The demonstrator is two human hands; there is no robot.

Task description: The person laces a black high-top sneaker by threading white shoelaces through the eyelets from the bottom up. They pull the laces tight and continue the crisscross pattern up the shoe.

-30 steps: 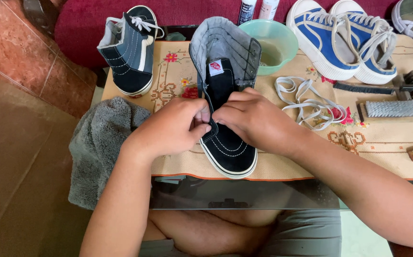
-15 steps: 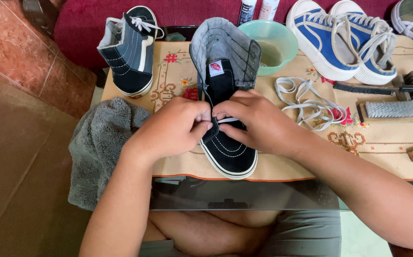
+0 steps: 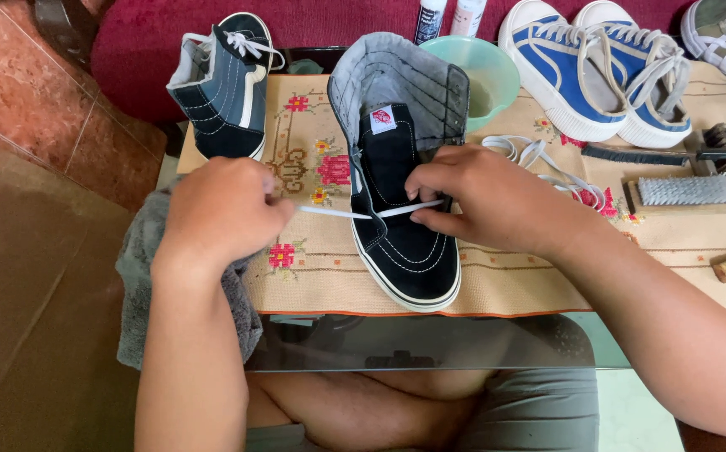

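A dark high-top shoe (image 3: 405,243) with a grey lining lies toe toward me on an embroidered cloth (image 3: 313,259), its tongue pulled open. A white lace (image 3: 334,213) runs taut across its lowest eyelets. My left hand (image 3: 216,209) pinches the lace's left end, pulled out to the left of the shoe. My right hand (image 3: 484,197) rests on the shoe's right side, fingers pressing the lace at the eyelet.
The matching laced high-top (image 3: 225,79) stands at the back left. A green bowl (image 3: 484,71), two bottles (image 3: 451,15), blue sneakers (image 3: 597,67), a loose lace (image 3: 547,167), brushes (image 3: 685,191) and a grey towel (image 3: 141,276) surround the cloth on a glass table (image 3: 430,343).
My left hand has pulled away from the shoe to the left, drawing the white lace out taut. My right hand stayed on the shoe.
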